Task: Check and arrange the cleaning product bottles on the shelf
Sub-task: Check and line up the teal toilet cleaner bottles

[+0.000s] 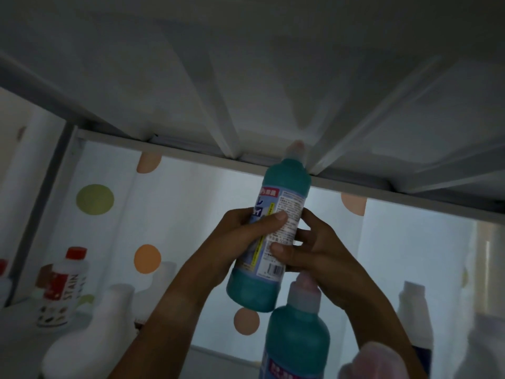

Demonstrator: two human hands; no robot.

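**Label check on the raised teal bottle**

The left hand (246, 236) is curled round the teal bottle (269, 233), thumb across its label; the right hand (306, 250) pinches the label's other edge. The bottle is held tilted, above a matching bottle (297, 335). It is best turned slowly until the print is readable, cap kept clear of the shelf underside (246, 91).

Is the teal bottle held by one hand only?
No, both the left hand and right hand grip the teal bottle around its label.
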